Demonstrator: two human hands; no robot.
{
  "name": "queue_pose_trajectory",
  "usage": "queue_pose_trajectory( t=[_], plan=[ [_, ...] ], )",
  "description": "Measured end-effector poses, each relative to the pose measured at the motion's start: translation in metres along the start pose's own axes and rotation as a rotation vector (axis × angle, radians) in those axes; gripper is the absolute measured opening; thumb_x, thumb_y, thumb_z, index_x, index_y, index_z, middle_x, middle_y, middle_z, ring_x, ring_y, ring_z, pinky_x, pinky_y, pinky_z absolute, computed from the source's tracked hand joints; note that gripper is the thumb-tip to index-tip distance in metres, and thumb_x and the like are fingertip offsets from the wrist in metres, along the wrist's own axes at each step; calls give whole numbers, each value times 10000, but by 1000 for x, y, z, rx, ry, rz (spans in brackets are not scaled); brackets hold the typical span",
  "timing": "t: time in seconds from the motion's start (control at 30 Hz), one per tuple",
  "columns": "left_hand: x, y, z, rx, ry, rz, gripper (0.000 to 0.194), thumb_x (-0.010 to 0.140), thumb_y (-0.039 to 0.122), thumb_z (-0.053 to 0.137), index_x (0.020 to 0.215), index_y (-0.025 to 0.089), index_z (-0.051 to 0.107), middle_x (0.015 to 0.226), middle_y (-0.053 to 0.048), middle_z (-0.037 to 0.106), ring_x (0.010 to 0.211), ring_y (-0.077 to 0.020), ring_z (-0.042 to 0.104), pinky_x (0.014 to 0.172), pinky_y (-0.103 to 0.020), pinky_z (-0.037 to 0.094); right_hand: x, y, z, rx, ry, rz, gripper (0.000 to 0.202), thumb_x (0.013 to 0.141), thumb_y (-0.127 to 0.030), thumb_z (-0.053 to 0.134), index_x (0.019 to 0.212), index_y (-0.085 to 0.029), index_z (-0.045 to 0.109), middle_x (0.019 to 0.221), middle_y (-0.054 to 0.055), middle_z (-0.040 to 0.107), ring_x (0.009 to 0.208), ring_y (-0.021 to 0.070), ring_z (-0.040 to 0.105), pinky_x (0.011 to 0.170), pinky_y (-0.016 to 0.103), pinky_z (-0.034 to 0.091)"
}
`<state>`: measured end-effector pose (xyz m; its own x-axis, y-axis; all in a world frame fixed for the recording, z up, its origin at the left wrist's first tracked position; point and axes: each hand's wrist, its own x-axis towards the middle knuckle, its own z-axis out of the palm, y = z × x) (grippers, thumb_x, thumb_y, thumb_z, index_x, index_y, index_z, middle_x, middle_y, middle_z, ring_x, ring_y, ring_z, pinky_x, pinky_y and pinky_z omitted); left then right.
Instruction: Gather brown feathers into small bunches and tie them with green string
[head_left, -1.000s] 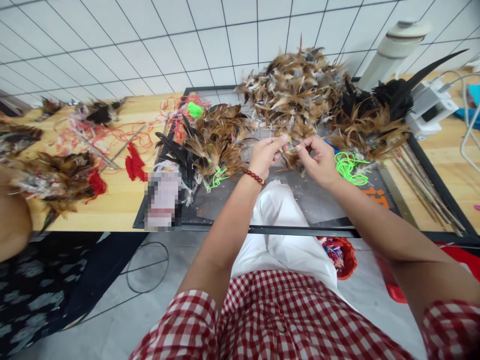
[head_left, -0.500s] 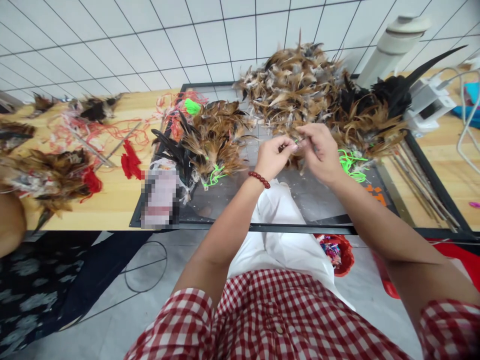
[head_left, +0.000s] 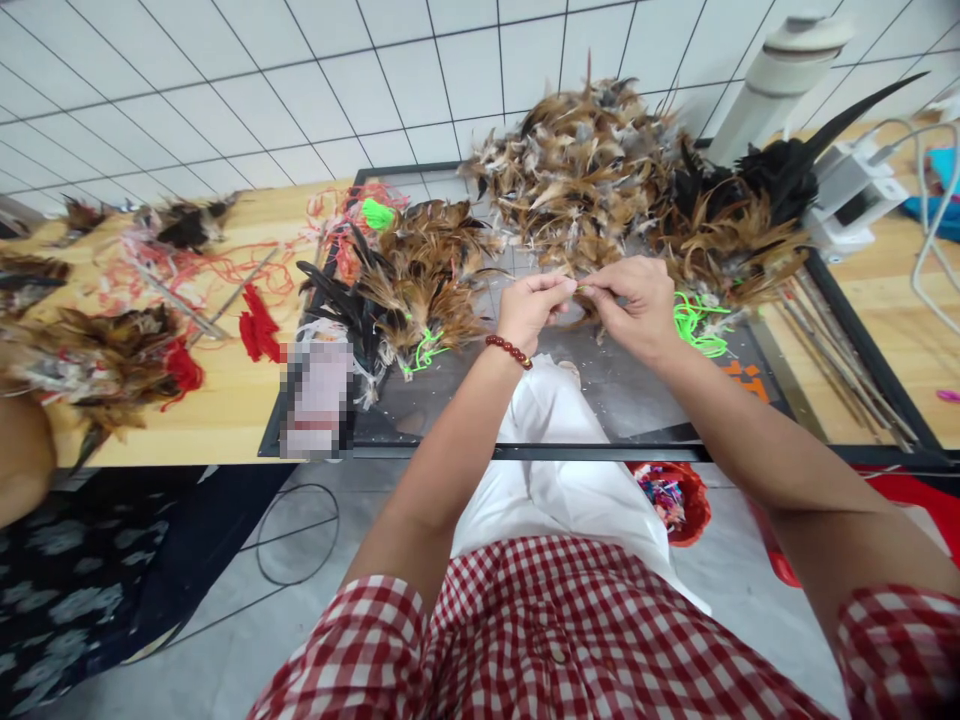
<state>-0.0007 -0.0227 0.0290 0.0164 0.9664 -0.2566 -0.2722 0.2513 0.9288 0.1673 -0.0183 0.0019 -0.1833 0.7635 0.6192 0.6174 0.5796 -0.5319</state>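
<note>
My left hand [head_left: 531,312], with a dark red bead bracelet [head_left: 510,350] at its wrist, pinches at the middle of the glass-topped board. Opposite it, my right hand [head_left: 637,300] is closed too, thumb against forefinger. The fingertips of both hands meet on a thin brownish feather, mostly covered by the fingers. Just behind them rises a large heap of brown and grey feathers [head_left: 585,180]. Left of my hands lies a bunch of brown feathers [head_left: 427,270] with bright green string [head_left: 426,350] at its base. More green string [head_left: 699,325] lies beside my right wrist.
Several thin sticks [head_left: 847,360] lie along the board's right side. A white bottle [head_left: 780,90] and white chargers [head_left: 855,195] with cables stand behind. Red yarn [head_left: 259,325] and other feather bunches [head_left: 97,350] are at left, near another person's arm [head_left: 22,455]. A red basket [head_left: 675,505] sits below.
Both hands stay together at the same spot; the right fingers have lowered and drawn closer against the left fingertips. The view has shifted slightly.
</note>
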Motion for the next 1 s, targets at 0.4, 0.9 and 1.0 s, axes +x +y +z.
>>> queue_pose_trajectory(
  t=[0.4,0.9,1.0],
  plan=[
    [0,-3,5,61,12,37,154,781,57,800,733,148,686,596,50,642,527,-45,583,567,-184,474,3,12,4,95,87,11,272,959,-497,663,1031,-268,793,1061,74,789,982,261,721,909,449,529],
    [5,-11,6,-51,33,198,159,754,57,791,720,163,677,689,42,683,621,-52,627,670,-191,529,6,20,13,559,0,341,453,748,-540,866,1066,-243,740,860,14,745,759,178,694,755,364,609],
    [7,-14,6,-20,43,219,170,722,67,816,719,167,679,690,44,685,624,-52,622,683,-191,527,7,17,11,585,-1,386,405,755,-559,855,974,-233,756,837,13,742,717,163,677,702,342,592]
  ],
)
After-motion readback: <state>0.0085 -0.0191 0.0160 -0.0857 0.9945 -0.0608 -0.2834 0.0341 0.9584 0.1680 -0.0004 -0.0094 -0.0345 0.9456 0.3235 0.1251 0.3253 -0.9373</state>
